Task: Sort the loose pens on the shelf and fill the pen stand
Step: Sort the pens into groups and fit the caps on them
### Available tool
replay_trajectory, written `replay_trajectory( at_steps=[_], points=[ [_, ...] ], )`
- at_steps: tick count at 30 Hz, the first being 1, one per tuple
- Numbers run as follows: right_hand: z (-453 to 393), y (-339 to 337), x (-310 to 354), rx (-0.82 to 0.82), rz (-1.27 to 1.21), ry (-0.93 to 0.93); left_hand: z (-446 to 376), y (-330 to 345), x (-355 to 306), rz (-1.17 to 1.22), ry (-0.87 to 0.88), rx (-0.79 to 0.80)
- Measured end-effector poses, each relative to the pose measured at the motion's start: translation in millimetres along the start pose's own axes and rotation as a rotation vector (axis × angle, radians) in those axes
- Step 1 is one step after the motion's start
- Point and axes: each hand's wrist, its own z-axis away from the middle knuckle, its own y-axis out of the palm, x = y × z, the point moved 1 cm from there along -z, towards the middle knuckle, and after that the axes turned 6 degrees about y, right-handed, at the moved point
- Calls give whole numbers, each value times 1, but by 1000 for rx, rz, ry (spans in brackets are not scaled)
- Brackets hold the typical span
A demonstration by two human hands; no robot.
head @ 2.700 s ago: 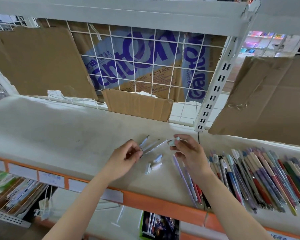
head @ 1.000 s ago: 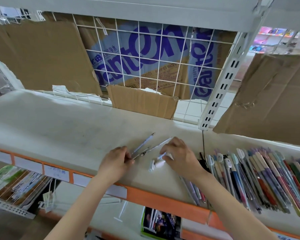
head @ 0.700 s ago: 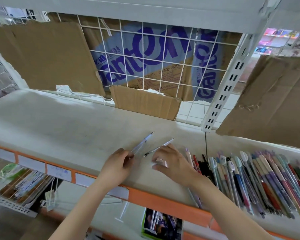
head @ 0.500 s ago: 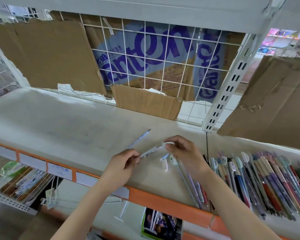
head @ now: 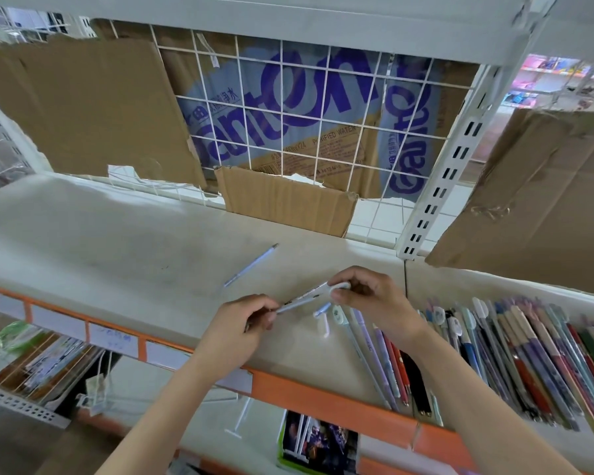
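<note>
Since half a second ago the hands are holding the same pen, with the view drawn closer. The left hand (head: 246, 323) is pinching the pen (head: 304, 298) at its lower end; the right hand (head: 367, 296) is pinching its white cap end, just above the shelf (head: 117, 248). A second pen (head: 251, 265) is lying apart, behind. Sorted pens (head: 511, 354) are lying in a row at right.

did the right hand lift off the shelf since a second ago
Yes. The right hand has come up off the shelf surface and now pinches the white cap end of the pen that the left hand holds.
</note>
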Motion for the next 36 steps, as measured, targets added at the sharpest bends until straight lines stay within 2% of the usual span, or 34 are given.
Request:
replay_trajectory(
  at_steps=[4,9,20,24,28,30,32,34,36],
  points=[
    [2,5,1,25,30,8,0,0,1,-1,26,6],
    [3,4,1,-19,-118,15,-3,1,-4,43,41,-3],
    [6,9,3,122,-76,63,-5,1,-8,-1,86,-19],
    [8,16,2,60,-44,-10,-6,7,-9,83,-57,11],
    [8,18,6,33,-33,-22,-6,12,-17,425,-283,134],
    [6,21,10,-65,-154,-17,-14,15,-27,488,-284,178],
    [1,21,15,-158,-284,-26,-30,15,-27,371,-212,151],
    [-2,12,18,-245,-332,-25,-50,8,-12,102,-126,49],
    [-4,-4,17,-311,-156,-7,-66,-3,16,-172,-90,-159]
  ],
)
